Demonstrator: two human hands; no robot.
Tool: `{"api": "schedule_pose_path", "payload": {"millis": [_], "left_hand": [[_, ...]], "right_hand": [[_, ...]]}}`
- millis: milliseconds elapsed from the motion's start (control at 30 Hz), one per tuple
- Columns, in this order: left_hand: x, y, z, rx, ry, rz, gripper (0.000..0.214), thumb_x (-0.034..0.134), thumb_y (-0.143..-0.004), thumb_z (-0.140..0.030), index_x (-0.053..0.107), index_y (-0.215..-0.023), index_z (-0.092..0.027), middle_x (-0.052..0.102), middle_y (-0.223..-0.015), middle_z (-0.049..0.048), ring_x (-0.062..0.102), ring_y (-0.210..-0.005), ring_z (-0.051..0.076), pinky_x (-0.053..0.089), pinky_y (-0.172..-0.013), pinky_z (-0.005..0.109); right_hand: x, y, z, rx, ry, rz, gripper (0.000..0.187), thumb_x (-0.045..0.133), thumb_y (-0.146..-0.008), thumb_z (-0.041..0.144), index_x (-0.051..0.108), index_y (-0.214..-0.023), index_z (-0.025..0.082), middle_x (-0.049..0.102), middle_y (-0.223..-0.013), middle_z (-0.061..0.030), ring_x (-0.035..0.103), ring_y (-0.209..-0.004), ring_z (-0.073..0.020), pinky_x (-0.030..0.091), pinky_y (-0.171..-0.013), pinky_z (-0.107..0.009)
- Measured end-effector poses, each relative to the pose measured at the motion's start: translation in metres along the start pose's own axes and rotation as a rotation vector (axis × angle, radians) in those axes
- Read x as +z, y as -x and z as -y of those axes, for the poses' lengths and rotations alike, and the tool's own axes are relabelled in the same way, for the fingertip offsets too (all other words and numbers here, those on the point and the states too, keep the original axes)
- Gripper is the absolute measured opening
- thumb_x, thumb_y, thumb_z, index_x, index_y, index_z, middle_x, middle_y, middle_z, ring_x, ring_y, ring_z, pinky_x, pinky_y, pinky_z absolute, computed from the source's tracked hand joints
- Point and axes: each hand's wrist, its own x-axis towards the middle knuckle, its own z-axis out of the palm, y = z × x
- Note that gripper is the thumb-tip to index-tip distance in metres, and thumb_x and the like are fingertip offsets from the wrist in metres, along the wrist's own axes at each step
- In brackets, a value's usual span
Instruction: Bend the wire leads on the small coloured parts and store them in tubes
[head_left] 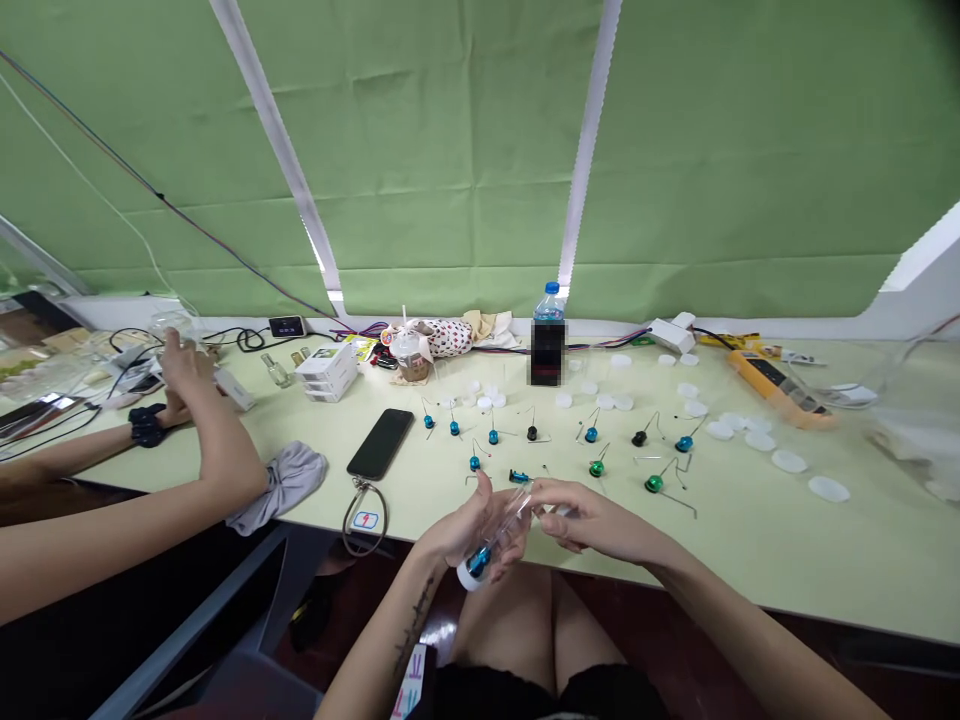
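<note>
My left hand (480, 525) grips a clear plastic tube (506, 525) at the table's front edge. A blue wired component (479, 561) shows inside its lower end, which has a white cap (469, 576). My right hand (585, 520) holds the tube's upper end between its fingertips. Just beyond my hands lies a blue component (519, 477). Further along the pale green table (787, 540), several blue (493, 437), green (655, 484) and black (639, 438) beads with bent wire legs are spread out.
A co-worker's arms (180, 420) reach in at the left, holding a clear object (174, 325). A black smartphone (380, 443), grey cloth (283, 487), white plastic discs (761, 440), a yellow multimeter (776, 388) and a water bottle (550, 305) stand on the table before a green curtain.
</note>
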Motion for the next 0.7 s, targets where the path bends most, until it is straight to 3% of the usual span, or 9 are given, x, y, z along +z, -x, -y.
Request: {"api": "schedule_pose_path", "payload": {"millis": [133,333,467,600,700], "left_hand": [[-0.002,0.001,0.004,-0.088,-0.058,0.049,0.081,0.006,-0.073,-0.077,0.043,-0.109,-0.016,0.049,-0.056,-0.0008,0.042,-0.036,0.010,0.033,-0.039,0.021],[-0.013,0.011,0.019,-0.145,-0.037,0.066,0.073,0.015,-0.076,-0.076,0.041,-0.110,-0.018,0.046,-0.056,-0.0036,0.038,-0.036,0.008,0.031,-0.037,0.020],[-0.017,0.020,0.027,-0.103,0.009,0.053,0.062,0.031,-0.077,-0.074,0.043,-0.101,-0.018,0.047,-0.056,-0.0039,0.037,-0.034,0.007,0.031,-0.035,0.019],[-0.023,0.035,0.029,-0.071,0.074,0.044,0.052,0.046,-0.076,-0.068,0.043,-0.092,-0.018,0.048,-0.055,-0.0034,0.037,-0.033,0.006,0.031,-0.033,0.018],[-0.032,0.051,0.033,-0.046,0.095,-0.002,0.052,0.049,-0.075,-0.067,0.044,-0.090,-0.018,0.048,-0.055,-0.0031,0.038,-0.033,0.006,0.030,-0.034,0.018]], "right_hand": [[0.004,-0.007,-0.005,0.018,0.000,0.094,0.034,0.056,-0.082,0.049,0.070,-0.101,0.024,0.044,-0.089,-0.0009,0.037,-0.053,-0.0036,0.034,-0.044,-0.019],[0.020,-0.018,-0.019,-0.078,0.003,-0.197,0.015,0.075,-0.068,0.037,0.074,-0.072,0.022,0.042,-0.077,0.0013,0.043,-0.066,-0.0089,0.037,-0.055,-0.021],[0.031,-0.028,-0.023,-0.133,-0.033,-0.224,0.013,0.077,-0.064,0.031,0.071,-0.061,0.020,0.049,-0.070,0.0010,0.048,-0.067,-0.0106,0.040,-0.061,-0.024],[0.031,-0.034,-0.017,-0.119,-0.145,-0.208,0.015,0.078,-0.061,0.028,0.068,-0.058,0.017,0.050,-0.067,0.0022,0.046,-0.052,-0.0070,0.037,-0.045,-0.020],[0.021,-0.043,-0.005,-0.157,-0.119,-0.316,0.018,0.073,-0.068,0.031,0.065,-0.060,0.016,0.053,-0.065,0.0022,0.045,-0.043,-0.0054,0.036,-0.041,-0.021]]}}
